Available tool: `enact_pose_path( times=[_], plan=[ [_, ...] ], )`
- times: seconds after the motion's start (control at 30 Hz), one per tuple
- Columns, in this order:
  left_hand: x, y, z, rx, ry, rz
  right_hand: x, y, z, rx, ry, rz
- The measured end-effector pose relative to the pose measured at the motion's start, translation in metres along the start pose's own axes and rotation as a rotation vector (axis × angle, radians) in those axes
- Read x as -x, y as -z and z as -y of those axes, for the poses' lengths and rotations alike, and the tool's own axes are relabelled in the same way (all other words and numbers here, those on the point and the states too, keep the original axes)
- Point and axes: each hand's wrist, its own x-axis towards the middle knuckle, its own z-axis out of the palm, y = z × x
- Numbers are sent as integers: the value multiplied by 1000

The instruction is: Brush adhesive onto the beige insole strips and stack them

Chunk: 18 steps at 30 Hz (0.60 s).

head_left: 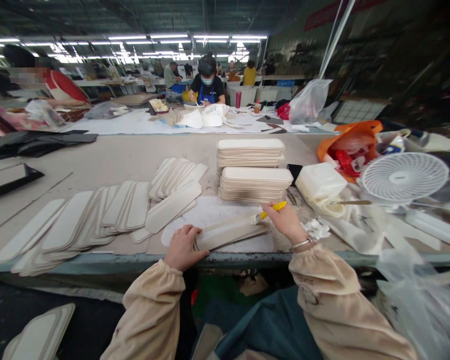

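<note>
Lower centre: left fingers (187, 231), partly spread, contact beige strips (228, 231) at left end; right fingers (273, 212) clasp yellow brush (263, 215) at right end.

"Where's the light from?"
"Long white ceiling tubes (168, 36), glaring at the back; the upper right falls dim."
"Shadows?"
"Soft, low on the nearer stack of cream oblong pads (257, 176)."
"Sharpness?"
"Edges smear; the round white plastic fan (405, 176) looks stretched."

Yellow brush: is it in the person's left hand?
No, the right hand holds the brush, while the left hand touches the strips.
</note>
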Motion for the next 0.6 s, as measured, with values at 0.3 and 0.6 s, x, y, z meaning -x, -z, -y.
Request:
enact_pose_path(
  times=[0.3,0.6],
  plan=[
    [0,0,-1,-2,12,-7,33,-43,55,-501,142,252],
    [1,1,-2,-4,19,1,32,-62,53,-435,178,364]
  ],
)
